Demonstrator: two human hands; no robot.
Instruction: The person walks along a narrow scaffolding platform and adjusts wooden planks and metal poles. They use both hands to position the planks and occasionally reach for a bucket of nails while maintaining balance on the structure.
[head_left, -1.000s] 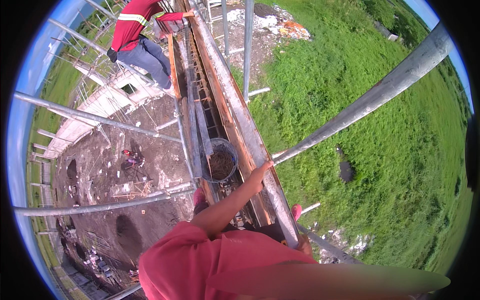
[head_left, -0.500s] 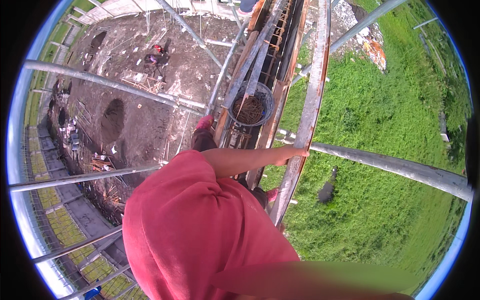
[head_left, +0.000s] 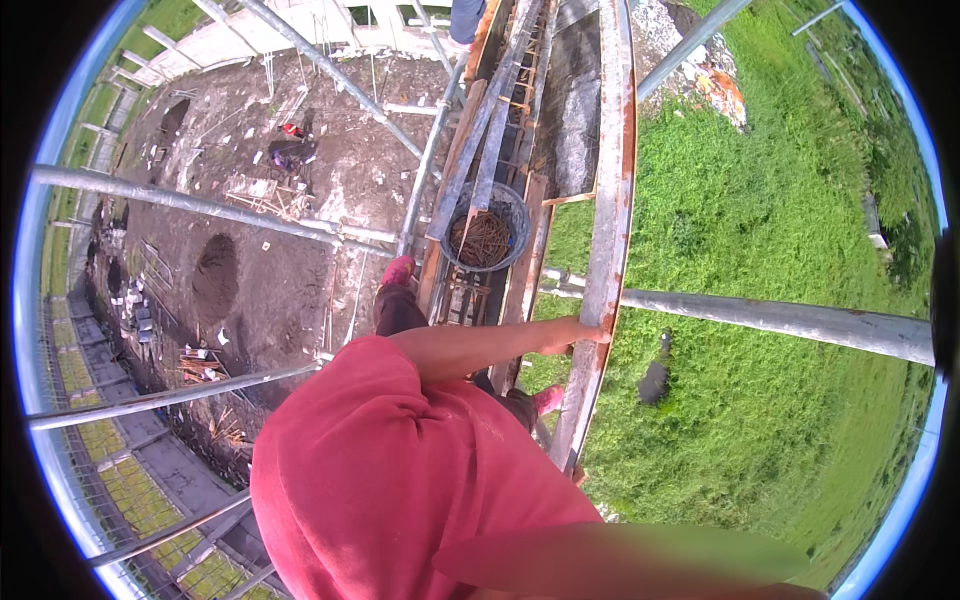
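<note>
My left hand [head_left: 578, 334] reaches across my body, its fingers wrapped over a long grey board [head_left: 598, 250] with a rusty brown edge. The board runs away from me along the right side of the beam formwork. Lower down, a small part of my right hand [head_left: 580, 475] shows at the same board's edge, fingers curled against it; the rest is hidden behind my red shirt. Left of the board, a round dark bucket [head_left: 522, 222] sits in the formwork trench, filled with thin brown rusty pieces like nails. A narrow board [head_left: 490, 150] leans into its rim.
I straddle the high formwork [head_left: 520, 285], feet on either side. Scaffold pipes [head_left: 780, 318] cross left and right. Far below lie muddy ground [head_left: 290, 240] with people and grass [head_left: 740, 400] with a dark animal-like shape. Another person's leg [head_left: 467, 20] shows at the far end.
My view has shifted slightly. The board leans differently, and a grey flat surface now shows between it and the rebar trench. My left hand keeps its grip on the board.
</note>
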